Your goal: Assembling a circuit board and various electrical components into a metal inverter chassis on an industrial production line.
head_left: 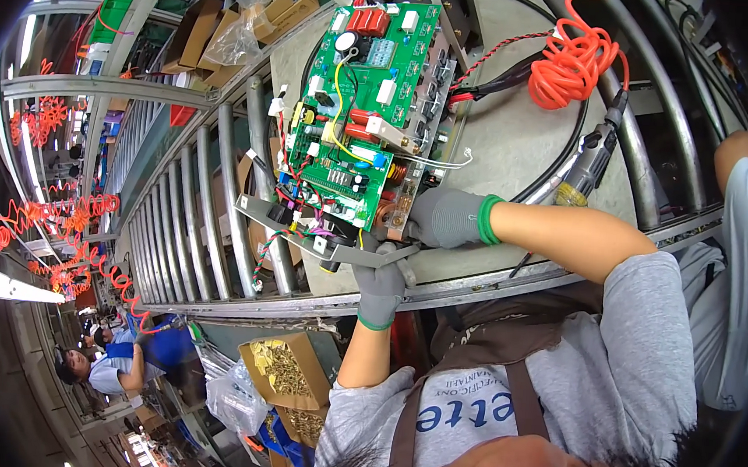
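A green circuit board assembly (362, 101) lies on the grey work plate, crowded with capacitors, red parts and coils. Along its near edge runs a bent metal bracket (291, 230), with colored wires bunched behind it. My left hand (378, 291), in a grey glove, is closed around the bracket's right end. My right hand (450, 217), gloved in grey with a green cuff, reaches in at the assembly's lower right corner by a copper-colored part (399, 222). Its fingers are mostly hidden behind the assembly. A yellow wire (338, 99) loops over the board.
A power screwdriver (586, 162) lies to the right, beside a coiled red air hose (571, 73). Metal rollers (191, 210) extend left. Cardboard boxes of small brass-colored parts (288, 372) stand below the conveyor edge. Another person (117, 371) is farther off at the left.
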Demonstrator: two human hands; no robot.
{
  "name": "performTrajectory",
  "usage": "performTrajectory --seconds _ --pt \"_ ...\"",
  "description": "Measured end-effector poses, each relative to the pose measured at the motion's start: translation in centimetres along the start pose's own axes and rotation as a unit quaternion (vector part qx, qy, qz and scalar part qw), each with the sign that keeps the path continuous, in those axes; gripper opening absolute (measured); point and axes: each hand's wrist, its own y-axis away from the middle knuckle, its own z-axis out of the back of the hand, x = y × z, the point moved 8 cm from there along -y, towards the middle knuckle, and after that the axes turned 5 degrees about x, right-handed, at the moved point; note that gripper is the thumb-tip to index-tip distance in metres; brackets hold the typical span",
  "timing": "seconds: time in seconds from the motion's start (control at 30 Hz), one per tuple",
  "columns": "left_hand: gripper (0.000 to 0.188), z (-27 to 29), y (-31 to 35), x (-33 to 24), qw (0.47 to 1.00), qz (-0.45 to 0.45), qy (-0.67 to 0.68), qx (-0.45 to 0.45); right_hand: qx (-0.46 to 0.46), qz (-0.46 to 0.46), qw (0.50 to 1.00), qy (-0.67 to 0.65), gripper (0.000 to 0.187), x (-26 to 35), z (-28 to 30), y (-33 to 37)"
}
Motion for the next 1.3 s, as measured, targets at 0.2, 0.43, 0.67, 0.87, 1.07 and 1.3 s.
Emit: performTrajectory --seconds 0.2,0.43,0.67,0.87,1.07,1.3 --pt "0.017 -0.2 0.1 -0.4 0.999 -0.009 0.029 -0.015 -0.024 -0.009 0.999 -0.039 0.03 0.9 1.2 1.0" --pt "0.019 -0.3 -0.1 -0.5 1.0 0.013 -0.019 -0.021 -0.026 -0.006 0.999 -0.038 0.032 -0.9 -0.4 0.0" --pt "0.02 0.0 -0.2 -0.1 1.0 0.002 -0.005 -0.002 -0.062 0.049 0.997 0.0 0.033 0.8 0.4 0.2" --pt "0.018 0.2 0.0 -0.1 1.0 0.012 -0.007 0.001 -0.044 -0.038 0.998 -0.034 0.038 0.0 0.2 0.6" --pt "0.019 -0.1 -0.1 -0.8 0.999 -0.017 -0.021 0.028 -0.023 -0.005 1.0 -0.016 0.036 0.3 -0.3 0.1" --pt "0.021 -0.5 -0.1 -0.4 1.0 -0.007 -0.014 0.019 -0.083 0.001 0.996 -0.015 0.036 0.8 0.1 1.0"
